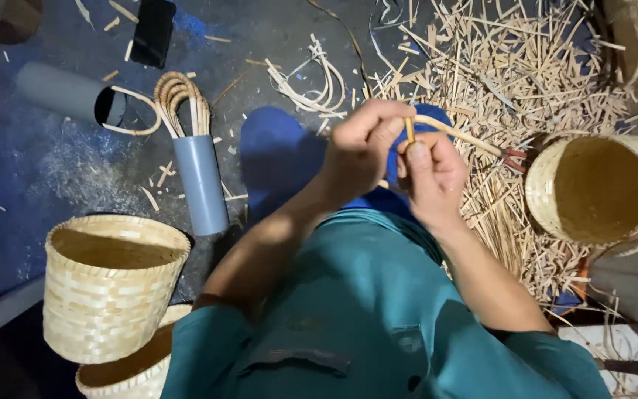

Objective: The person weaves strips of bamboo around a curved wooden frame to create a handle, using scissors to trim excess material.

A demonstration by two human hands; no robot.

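Your left hand (359, 148) and right hand (431, 174) both pinch one cane strip (455, 134); its long end points right toward one of three baskets (599, 188).

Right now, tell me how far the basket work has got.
Done: woven baskets stand finished, one at left and one at right. In hand: left hand and right hand grip a cane strip. Left: bent strips wait in a grey tube.
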